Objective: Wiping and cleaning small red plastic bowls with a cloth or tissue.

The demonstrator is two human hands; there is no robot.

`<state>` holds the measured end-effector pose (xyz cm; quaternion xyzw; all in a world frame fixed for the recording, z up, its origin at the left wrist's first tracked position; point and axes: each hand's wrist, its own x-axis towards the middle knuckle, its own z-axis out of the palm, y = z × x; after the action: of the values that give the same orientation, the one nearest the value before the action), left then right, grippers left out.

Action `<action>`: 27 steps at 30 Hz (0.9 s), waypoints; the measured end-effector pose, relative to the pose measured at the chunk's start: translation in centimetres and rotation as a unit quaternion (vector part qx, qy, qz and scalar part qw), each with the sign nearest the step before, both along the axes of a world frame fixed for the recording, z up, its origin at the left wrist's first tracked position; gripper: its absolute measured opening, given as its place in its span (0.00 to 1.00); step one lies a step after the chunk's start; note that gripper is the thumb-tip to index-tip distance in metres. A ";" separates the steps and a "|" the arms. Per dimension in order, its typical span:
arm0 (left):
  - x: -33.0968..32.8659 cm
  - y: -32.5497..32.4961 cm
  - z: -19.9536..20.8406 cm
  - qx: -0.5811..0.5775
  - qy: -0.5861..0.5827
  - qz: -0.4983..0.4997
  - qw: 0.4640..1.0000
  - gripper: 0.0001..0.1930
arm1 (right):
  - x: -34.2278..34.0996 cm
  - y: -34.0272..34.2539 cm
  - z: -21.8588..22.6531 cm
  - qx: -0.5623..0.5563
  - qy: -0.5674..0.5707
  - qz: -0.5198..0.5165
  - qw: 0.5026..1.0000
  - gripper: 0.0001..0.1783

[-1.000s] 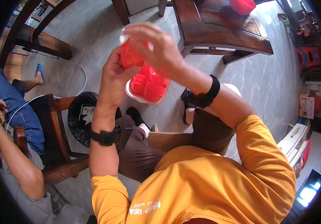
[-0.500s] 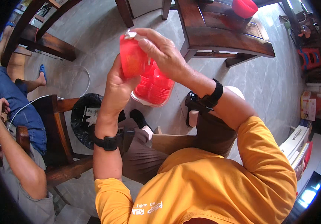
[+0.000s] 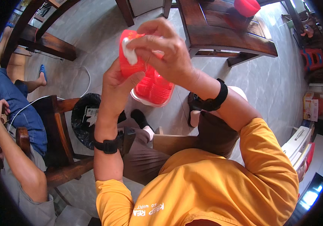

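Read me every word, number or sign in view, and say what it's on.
Yellow-orange shirt: white lettering on the front, upside down; I don't copy out printed words.
Carton at the right: print too small to read.
Pale packet in the black-lined bin: too small to read.
Red piece in the left hand: no lettering readable.

One left hand (image 3: 117, 86) and one right hand (image 3: 165, 52), both the wearer's; one red container (image 3: 125, 67) in hand; one white wad (image 3: 131, 55); two black wrist straps (image 3: 107, 146); a nested group of red containers (image 3: 152, 93), overlapping too closely to count; one red bowl (image 3: 247, 6); one black-lined bin (image 3: 80, 126); two dark shoes (image 3: 140, 118); one white cable (image 3: 89, 84); one other person (image 3: 20, 122).
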<state>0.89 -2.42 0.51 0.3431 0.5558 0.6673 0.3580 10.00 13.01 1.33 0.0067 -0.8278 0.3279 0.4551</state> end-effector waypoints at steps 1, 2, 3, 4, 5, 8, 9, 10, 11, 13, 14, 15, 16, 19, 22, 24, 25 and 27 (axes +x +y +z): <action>0.1 -0.1 0.0 -0.016 0.027 -0.014 0.999 0.21 | 0.0 0.3 -0.1 0.000 0.000 -0.001 1.000 0.11; 0.2 -0.1 0.0 -0.016 0.026 -0.015 0.999 0.21 | 0.0 0.5 -0.3 -0.030 -0.014 -0.004 0.999 0.12; 0.3 0.0 -0.1 -0.015 0.018 -0.013 1.000 0.20 | -0.1 0.7 -0.4 -0.059 -0.028 -0.007 0.998 0.14; 0.4 0.0 -0.3 -0.013 0.010 -0.011 1.000 0.19 | 0.1 0.4 -0.5 -0.059 -0.029 -0.008 0.998 0.14; 0.3 0.0 -0.6 -0.013 0.010 -0.012 1.000 0.19 | 0.2 -0.1 -0.5 -0.001 -0.016 0.020 1.000 0.14; -0.2 -0.2 -1.3 -0.014 0.068 0.032 0.997 0.19 | 0.3 -1.9 -1.0 0.091 -0.008 0.050 0.995 0.12; -0.1 -0.1 -1.3 0.004 0.042 0.031 0.999 0.19 | 0.4 -2.2 -1.0 0.128 -0.013 0.050 0.990 0.09; -0.1 -0.1 -1.2 0.022 0.016 0.029 0.999 0.19 | 0.4 -1.7 -0.8 0.126 -0.014 0.041 0.991 0.08; 0.0 -0.1 -0.8 0.022 0.016 0.027 0.999 0.19 | 0.4 -1.3 -0.4 0.126 -0.015 0.039 0.991 0.08; 0.2 -0.1 0.2 -0.039 0.055 -0.007 0.998 0.18 | 0.2 0.0 0.4 0.051 0.022 0.011 0.998 0.09; 0.3 -0.1 0.1 -0.039 0.054 -0.009 0.998 0.18 | 0.1 0.8 0.4 0.036 0.020 -0.009 0.999 0.08; 0.4 -0.3 0.0 -0.039 0.054 -0.029 0.997 0.18 | 0.0 1.0 0.3 0.035 0.021 -0.008 0.999 0.08; 0.5 -0.5 -0.1 -0.040 0.054 -0.048 0.997 0.18 | -0.1 1.0 0.1 -0.059 -0.017 -0.006 0.998 0.08; 0.5 -0.4 -0.7 -0.022 0.042 -0.032 0.998 0.19 | 0.0 0.6 -0.4 -0.124 -0.044 -0.015 0.991 0.09; 0.6 0.2 -0.1 -0.015 -0.020 0.030 0.999 0.19 | 0.3 -1.1 -0.8 0.073 0.026 0.040 0.996 0.11; 0.3 0.0 -0.7 -0.002 -0.038 0.021 0.999 0.20 | 0.6 -1.2 -0.5 0.096 0.013 0.038 0.995 0.12; 0.1 -0.2 -0.8 0.012 -0.055 0.013 0.998 0.20 | 0.7 -1.2 -0.2 0.119 0.000 0.037 0.992 0.13; -0.1 -0.4 -0.5 0.003 -0.057 -0.024 0.998 0.21 | 0.3 0.1 0.0 0.101 0.027 0.034 0.994 0.09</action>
<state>0.76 -2.85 0.00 0.3188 0.5245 0.6782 0.4041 10.31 13.07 1.34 0.0894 -0.8436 0.2581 0.4624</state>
